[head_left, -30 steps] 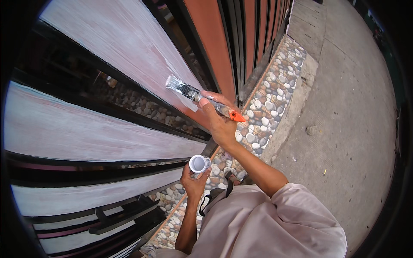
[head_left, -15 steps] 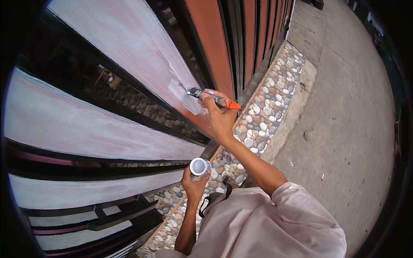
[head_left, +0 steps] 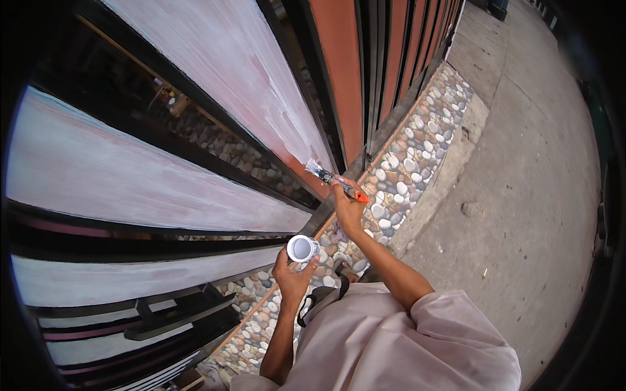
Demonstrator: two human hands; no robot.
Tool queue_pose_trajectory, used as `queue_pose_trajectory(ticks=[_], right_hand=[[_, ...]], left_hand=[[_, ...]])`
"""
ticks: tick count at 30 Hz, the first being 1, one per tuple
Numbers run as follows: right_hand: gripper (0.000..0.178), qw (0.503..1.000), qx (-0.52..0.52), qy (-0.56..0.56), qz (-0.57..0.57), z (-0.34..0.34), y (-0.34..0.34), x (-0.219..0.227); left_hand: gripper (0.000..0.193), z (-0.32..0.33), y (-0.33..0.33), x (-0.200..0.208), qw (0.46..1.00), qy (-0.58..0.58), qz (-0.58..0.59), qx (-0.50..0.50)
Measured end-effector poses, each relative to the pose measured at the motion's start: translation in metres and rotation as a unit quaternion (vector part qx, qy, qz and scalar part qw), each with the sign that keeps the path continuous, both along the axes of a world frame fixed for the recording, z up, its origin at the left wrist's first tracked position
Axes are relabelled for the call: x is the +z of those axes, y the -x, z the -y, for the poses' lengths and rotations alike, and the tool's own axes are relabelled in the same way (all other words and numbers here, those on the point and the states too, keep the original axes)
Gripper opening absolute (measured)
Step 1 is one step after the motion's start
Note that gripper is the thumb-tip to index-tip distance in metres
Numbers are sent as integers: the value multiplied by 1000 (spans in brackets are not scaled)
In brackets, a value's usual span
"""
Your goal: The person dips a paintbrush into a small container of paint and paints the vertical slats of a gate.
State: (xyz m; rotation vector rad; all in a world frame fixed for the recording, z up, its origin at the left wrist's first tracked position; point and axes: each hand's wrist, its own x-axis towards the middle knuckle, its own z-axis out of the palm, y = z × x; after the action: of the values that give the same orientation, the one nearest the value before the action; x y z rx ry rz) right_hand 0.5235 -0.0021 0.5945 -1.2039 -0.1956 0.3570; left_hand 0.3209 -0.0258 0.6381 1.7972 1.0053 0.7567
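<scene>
left hand (head_left: 293, 277): fingers curled round a small round white plastic cup (head_left: 315, 248), pale grey inside. held mouth-up just beside the slats, probably so nothing spills and the contents stay within reach. next rightward, a flat paintbrush (head_left: 324, 174) with whitened bristles, dark ferrule and orange-tipped handle; bristles at the lower end of a tall white-streaked slat (head_left: 235, 72), where orange shows through. right hand (head_left: 350, 212) grips it near the ferrule, likely for control close to edges.

around, from left: a wide whitish slat (head_left: 130, 176); black frame bars (head_left: 156, 63) flanking the streaked one, little margin for stray strokes; a black angular ledge (head_left: 179, 322), lower left, possibly an obstacle. further right, flat orange slats (head_left: 340, 65), a strip of rounded multicoloured pebbles (head_left: 409, 166), then grey concrete ground (head_left: 508, 163).
</scene>
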Motion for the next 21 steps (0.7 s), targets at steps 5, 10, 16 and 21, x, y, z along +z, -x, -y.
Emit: queue_pose_trajectory(ticks=[5,10,16,21], right_hand=[[19,999,-16,43,-2,0,13,-23],[19,999,-13,24,-34,-11,13,11],[19,998,8,-50,-40,-14,14,52],[20,999,26,-45,1,-13,10,90]], left_hand=[[45,2,2,-1,1000,14,-3,14],[47,3,7,-3,1000,15,-7,15],[48,2,9,-3,1000,12,-5,18],[47,-1,8,-4,1000,16,8,17]])
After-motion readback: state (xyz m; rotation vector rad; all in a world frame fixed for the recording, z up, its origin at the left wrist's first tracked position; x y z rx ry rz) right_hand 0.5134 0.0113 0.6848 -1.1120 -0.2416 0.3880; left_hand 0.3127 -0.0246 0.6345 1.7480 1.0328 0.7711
